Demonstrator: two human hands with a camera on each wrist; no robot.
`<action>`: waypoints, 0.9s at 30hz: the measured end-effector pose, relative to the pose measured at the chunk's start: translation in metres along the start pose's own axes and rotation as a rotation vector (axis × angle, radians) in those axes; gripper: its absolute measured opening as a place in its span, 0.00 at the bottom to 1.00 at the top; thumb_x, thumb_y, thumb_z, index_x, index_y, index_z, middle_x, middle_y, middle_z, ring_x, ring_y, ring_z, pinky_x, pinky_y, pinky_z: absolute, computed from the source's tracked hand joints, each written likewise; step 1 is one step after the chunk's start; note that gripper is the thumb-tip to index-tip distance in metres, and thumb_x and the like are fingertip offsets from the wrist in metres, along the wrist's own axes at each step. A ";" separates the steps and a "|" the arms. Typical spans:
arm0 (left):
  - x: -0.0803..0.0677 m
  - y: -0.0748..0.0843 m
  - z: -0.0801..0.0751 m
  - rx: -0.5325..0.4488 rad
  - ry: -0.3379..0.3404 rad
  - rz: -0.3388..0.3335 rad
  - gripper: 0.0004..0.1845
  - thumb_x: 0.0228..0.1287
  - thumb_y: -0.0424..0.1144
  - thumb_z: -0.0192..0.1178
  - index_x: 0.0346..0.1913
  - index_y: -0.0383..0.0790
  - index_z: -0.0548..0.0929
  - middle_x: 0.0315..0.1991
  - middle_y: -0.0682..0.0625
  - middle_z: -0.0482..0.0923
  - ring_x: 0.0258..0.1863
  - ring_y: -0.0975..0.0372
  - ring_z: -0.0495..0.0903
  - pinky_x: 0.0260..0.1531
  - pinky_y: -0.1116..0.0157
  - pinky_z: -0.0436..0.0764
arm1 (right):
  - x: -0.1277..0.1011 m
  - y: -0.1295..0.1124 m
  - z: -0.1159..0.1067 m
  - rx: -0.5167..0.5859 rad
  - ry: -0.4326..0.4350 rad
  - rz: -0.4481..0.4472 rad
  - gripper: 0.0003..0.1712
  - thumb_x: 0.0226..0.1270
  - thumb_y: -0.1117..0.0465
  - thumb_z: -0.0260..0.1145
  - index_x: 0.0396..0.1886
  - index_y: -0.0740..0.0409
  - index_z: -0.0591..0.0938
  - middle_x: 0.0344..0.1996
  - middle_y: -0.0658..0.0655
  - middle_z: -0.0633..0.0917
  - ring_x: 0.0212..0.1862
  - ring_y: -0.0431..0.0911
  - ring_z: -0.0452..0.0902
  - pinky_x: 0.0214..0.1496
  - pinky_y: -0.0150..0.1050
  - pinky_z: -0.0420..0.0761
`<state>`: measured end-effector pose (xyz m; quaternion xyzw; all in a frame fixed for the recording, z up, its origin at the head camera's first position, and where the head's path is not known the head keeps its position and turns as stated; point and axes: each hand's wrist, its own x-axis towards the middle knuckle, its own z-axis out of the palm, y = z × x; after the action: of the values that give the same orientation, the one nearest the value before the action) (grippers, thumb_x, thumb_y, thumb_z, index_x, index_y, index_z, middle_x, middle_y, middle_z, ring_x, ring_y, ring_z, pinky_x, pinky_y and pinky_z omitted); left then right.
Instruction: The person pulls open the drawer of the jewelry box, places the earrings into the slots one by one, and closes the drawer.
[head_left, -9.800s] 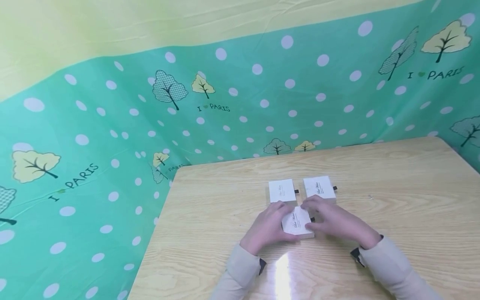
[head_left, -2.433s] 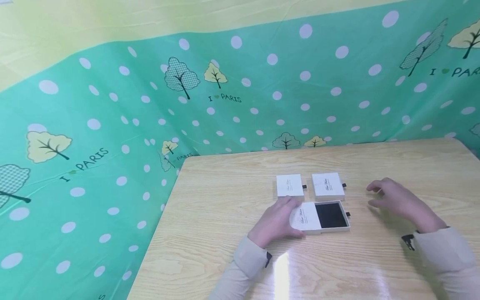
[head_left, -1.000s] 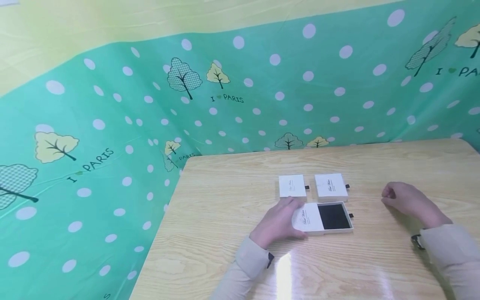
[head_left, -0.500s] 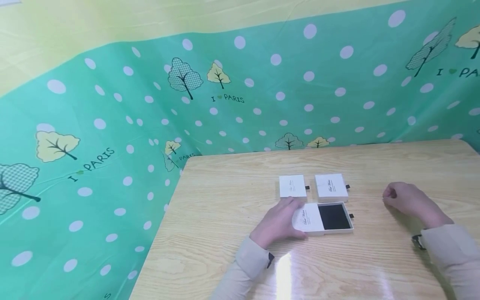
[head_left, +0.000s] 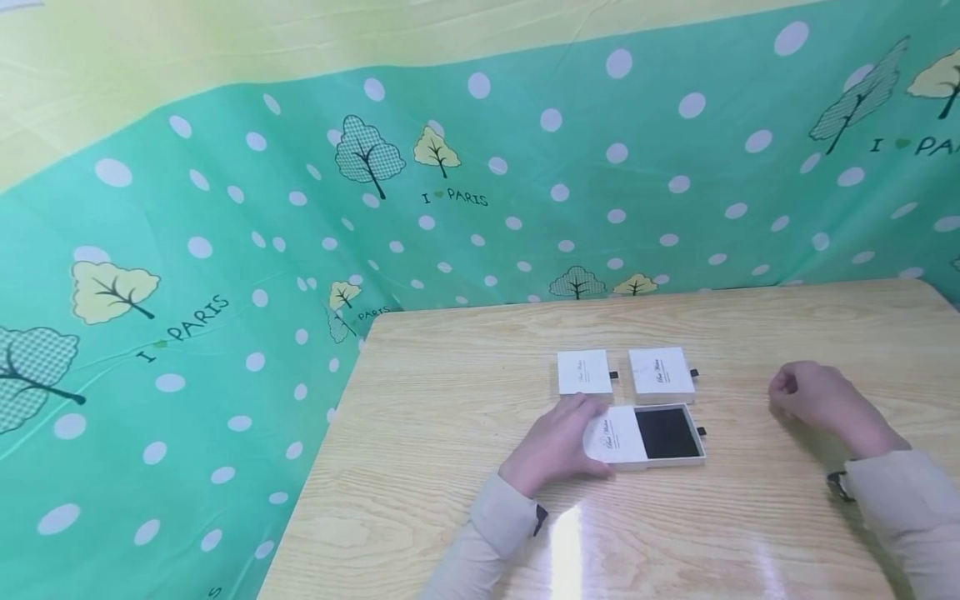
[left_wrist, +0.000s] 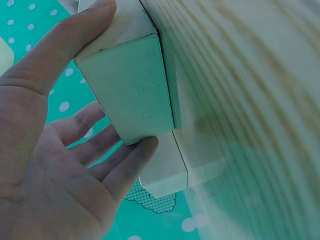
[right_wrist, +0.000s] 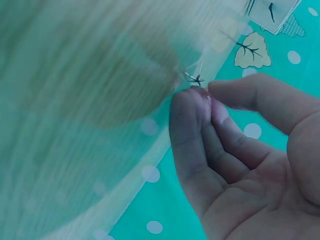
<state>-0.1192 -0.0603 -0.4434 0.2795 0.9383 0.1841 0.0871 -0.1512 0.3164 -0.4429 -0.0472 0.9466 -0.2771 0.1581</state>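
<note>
My left hand [head_left: 551, 446] grips the closed end of a small white drawer box [head_left: 624, 435] with dark printing. The box's tray [head_left: 667, 432] is slid out to the right, showing a black lining and a black pull tab. In the left wrist view, thumb and fingers hold opposite sides of the box's white end [left_wrist: 127, 90]. Right of the boxes, my right hand [head_left: 817, 400] is low over the table with thumb and fingertips together. The right wrist view shows them pinching a tiny, thin silvery piece [right_wrist: 192, 77]; I cannot tell its kind.
Two more white boxes, a left one [head_left: 584, 371] and a right one [head_left: 662, 370], lie closed behind the held one, black tabs facing right. A pale wooden table [head_left: 420, 400] carries everything. Behind it hangs a green dotted cloth [head_left: 480, 208].
Since the oldest frame, the box's tray has been slid out rightward and my right hand has moved right. Its fingertips, apart 2.4 seconds ago, have closed into a pinch. The left hand keeps its grip.
</note>
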 end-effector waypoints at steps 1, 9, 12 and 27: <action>0.000 0.000 0.000 0.001 0.000 0.001 0.48 0.41 0.57 0.79 0.68 0.46 0.72 0.66 0.56 0.72 0.65 0.64 0.71 0.64 0.69 0.71 | 0.000 0.000 0.000 0.000 0.007 -0.002 0.11 0.65 0.64 0.58 0.38 0.71 0.78 0.26 0.55 0.82 0.30 0.47 0.74 0.31 0.37 0.74; 0.000 0.001 -0.001 0.006 -0.006 -0.002 0.48 0.41 0.57 0.79 0.68 0.47 0.71 0.66 0.57 0.71 0.65 0.65 0.70 0.65 0.69 0.71 | -0.002 -0.003 0.000 0.010 0.041 -0.011 0.13 0.66 0.64 0.59 0.40 0.73 0.78 0.28 0.56 0.82 0.30 0.46 0.75 0.31 0.38 0.75; 0.000 0.001 -0.001 0.003 -0.006 0.002 0.48 0.41 0.57 0.79 0.68 0.47 0.72 0.66 0.57 0.72 0.65 0.65 0.70 0.65 0.70 0.70 | -0.002 -0.004 0.001 0.000 0.076 -0.042 0.15 0.66 0.64 0.61 0.42 0.75 0.80 0.30 0.60 0.84 0.32 0.48 0.77 0.32 0.40 0.77; -0.001 -0.001 -0.001 0.014 0.001 0.008 0.49 0.41 0.58 0.79 0.68 0.46 0.71 0.65 0.56 0.72 0.65 0.65 0.71 0.65 0.69 0.71 | -0.007 -0.023 0.005 0.015 0.134 -0.121 0.13 0.63 0.66 0.66 0.42 0.74 0.83 0.35 0.67 0.86 0.38 0.58 0.82 0.44 0.58 0.82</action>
<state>-0.1192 -0.0614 -0.4432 0.2837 0.9385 0.1777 0.0842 -0.1430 0.2955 -0.4324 -0.0845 0.9483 -0.2959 0.0779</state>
